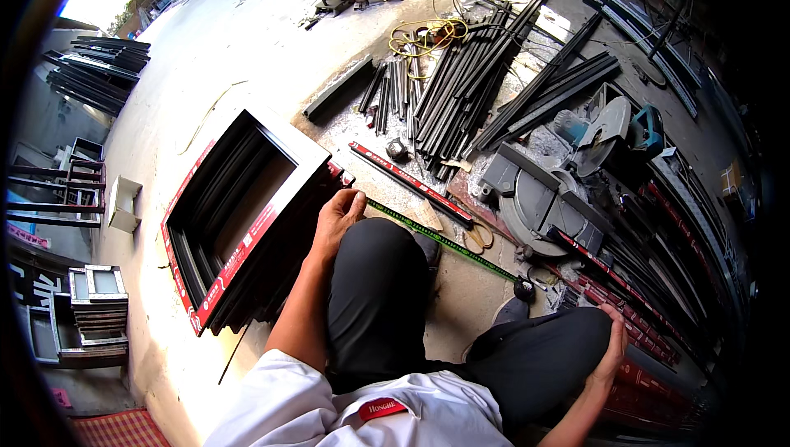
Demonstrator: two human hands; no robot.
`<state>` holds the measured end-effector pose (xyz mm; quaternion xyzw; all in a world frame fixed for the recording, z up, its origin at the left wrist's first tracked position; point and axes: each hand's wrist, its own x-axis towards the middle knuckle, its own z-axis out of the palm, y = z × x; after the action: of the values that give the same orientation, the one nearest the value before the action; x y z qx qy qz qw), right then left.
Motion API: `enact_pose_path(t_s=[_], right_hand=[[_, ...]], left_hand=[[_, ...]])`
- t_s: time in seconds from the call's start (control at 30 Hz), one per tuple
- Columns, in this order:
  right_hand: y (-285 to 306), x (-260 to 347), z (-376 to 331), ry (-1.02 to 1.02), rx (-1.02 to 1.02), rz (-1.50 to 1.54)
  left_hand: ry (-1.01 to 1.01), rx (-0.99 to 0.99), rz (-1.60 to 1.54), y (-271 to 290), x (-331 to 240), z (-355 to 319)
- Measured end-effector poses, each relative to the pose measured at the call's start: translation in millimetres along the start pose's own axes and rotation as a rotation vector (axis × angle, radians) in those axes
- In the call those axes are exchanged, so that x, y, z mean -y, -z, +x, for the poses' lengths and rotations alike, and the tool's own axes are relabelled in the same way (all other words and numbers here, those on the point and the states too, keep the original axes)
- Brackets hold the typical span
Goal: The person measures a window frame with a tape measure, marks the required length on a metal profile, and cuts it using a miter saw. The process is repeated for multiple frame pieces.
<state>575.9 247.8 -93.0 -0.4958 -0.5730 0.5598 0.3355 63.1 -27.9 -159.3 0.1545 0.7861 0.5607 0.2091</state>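
- Stacked frames (234, 266) left of left hand (340, 215); saw (535, 208) and loose bars (469, 76) crowd the floor (313, 56) ahead and right
- Green tape measure (440, 239) runs from left hand's thumb-and-finger pinch to its black case (524, 289), near right shoe (512, 311)
- Right hand (611, 340) on right knee; can't tell its spread
- Right rim too dark to read
- Tape thin, straight; bars long, dark; frames rectangular, red-and-white strips

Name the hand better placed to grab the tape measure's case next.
Probably the right hand: it rests on the right knee, seemingly free and nearer the case, while the left hand appears to pinch the green tape's other end.
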Motion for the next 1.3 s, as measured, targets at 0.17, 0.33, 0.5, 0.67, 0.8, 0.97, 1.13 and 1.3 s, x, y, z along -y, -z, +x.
enact_pose_path(t_s=[0.17,0.33,0.5,0.67,0.8,0.97,1.13,1.3], right_hand=[[-6.4,21.3,6.6,0.262,0.05,-0.488],[-44.7,53.6,-3.0,0.381,0.042,-0.822],[-62.2,59.7,-6.2,0.386,0.061,-0.957],[-66.4,64.2,-3.6,0.392,0.072,-1.062],[-73.7,63.8,3.1,0.398,0.087,-1.132],[-82.4,68.8,11.5,0.328,0.118,-1.139],[-87.9,66.9,17.2,0.319,0.143,-1.138],[-97.4,73.1,13.1,0.282,0.146,-1.219]], left_hand=[[-0.445,-0.401,0.663,52.3,9.7,-58.2],[-0.381,-0.557,1.06,129.6,22.5,-79.3],[-0.135,-0.48,1.18,201.4,67.9,-86.5],[-0.041,-0.367,1.253,221.4,59.3,-78.4],[-0.065,-0.362,1.271,234.6,60.4,-74.6],[-0.086,-0.381,1.261,264.6,61.3,-44.5],[-0.047,-0.371,1.268,288.4,81.8,-23.0],[0.008,-0.433,1.208,290.9,89.5,-22.0]])
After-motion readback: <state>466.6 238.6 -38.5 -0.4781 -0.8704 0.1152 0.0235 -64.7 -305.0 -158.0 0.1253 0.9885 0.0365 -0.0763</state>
